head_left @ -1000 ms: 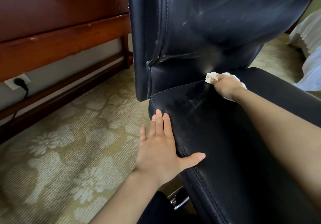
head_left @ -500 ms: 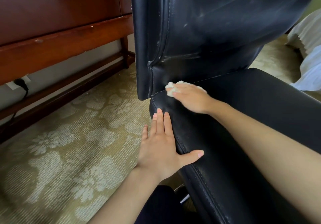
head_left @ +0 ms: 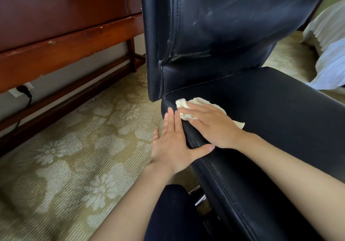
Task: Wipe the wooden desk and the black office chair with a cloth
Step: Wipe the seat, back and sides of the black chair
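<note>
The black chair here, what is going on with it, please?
A person is wiping the black office chair with a pale cloth. The right hand presses the cloth flat on the seat, at the corner next to the backrest. The left hand lies open against the side edge of the seat, thumb on top, probably to steady the chair. The wooden desk stands to the left, and no hand touches it.
</note>
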### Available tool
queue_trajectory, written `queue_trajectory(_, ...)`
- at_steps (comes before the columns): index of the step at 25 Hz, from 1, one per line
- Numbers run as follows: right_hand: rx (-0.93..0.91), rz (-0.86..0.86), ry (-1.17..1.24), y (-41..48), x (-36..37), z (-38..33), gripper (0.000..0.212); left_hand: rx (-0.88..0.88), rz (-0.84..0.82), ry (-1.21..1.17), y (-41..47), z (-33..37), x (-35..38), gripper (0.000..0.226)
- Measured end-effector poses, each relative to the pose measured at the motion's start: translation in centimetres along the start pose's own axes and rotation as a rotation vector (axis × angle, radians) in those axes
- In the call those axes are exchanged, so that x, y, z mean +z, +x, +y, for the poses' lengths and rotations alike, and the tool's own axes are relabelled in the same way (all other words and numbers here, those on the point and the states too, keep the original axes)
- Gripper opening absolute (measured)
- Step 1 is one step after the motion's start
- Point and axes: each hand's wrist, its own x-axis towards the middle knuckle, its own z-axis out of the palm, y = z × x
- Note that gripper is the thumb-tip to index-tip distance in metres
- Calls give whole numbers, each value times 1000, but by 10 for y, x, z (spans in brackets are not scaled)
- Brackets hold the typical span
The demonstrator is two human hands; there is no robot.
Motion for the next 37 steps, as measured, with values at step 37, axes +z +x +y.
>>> queue_trajectory(37, -169, -215, 176, -16, -11, 5, 27, -55, -150, -316, -46, 11, 6, 125)
